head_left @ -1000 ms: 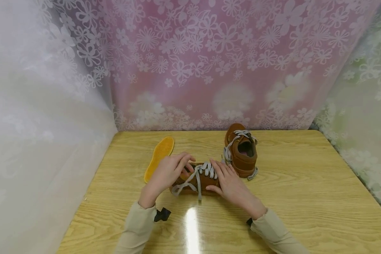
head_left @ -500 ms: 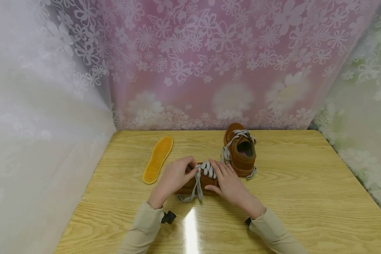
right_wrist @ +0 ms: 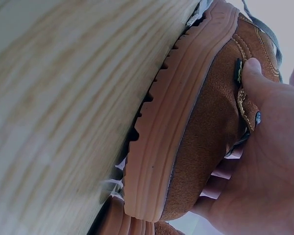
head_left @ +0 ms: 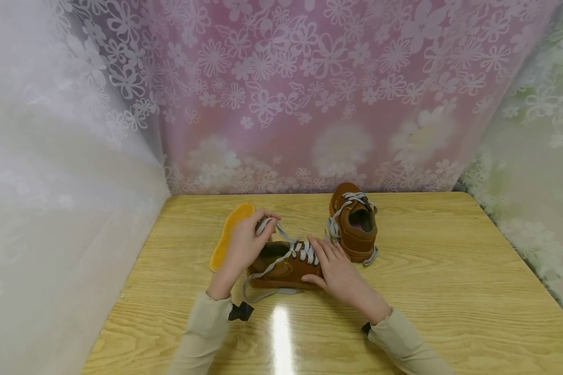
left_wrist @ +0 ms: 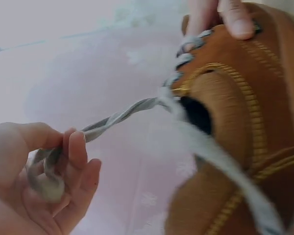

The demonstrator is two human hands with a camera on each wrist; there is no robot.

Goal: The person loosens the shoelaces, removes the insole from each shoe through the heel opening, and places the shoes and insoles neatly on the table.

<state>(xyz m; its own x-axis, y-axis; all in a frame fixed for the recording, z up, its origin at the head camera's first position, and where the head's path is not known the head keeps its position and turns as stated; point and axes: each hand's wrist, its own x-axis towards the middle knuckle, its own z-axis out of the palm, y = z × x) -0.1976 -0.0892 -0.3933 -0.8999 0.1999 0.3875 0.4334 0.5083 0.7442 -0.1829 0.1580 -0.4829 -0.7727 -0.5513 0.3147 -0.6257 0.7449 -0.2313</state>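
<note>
A brown shoe (head_left: 286,274) lies sideways on the table, toe to the right, its opening facing left. My left hand (head_left: 245,242) pinches one end of its grey shoelace (left_wrist: 120,116) between thumb and fingers; the lace runs taut and twisted from the top eyelets, with a loop of it inside the palm. The lace's other end trails over the shoe's near side onto the table. Around the toe, my right hand (head_left: 346,278) holds the shoe, thumb on the near side and fingers over the top, as the right wrist view shows with the thumb beside a small dark tag.
A second brown shoe (head_left: 362,240) with loose grey laces stands behind the right hand, close to the first shoe's toe. An orange insole (head_left: 225,239) lies at the left, partly behind the left hand. A flowered pink curtain (head_left: 309,104) hangs behind the wooden table (head_left: 427,271).
My left hand has gone from hovering over the shoe's opening to the laces, then drawn back up and left with one lace end. The right hand has stayed on the toe.
</note>
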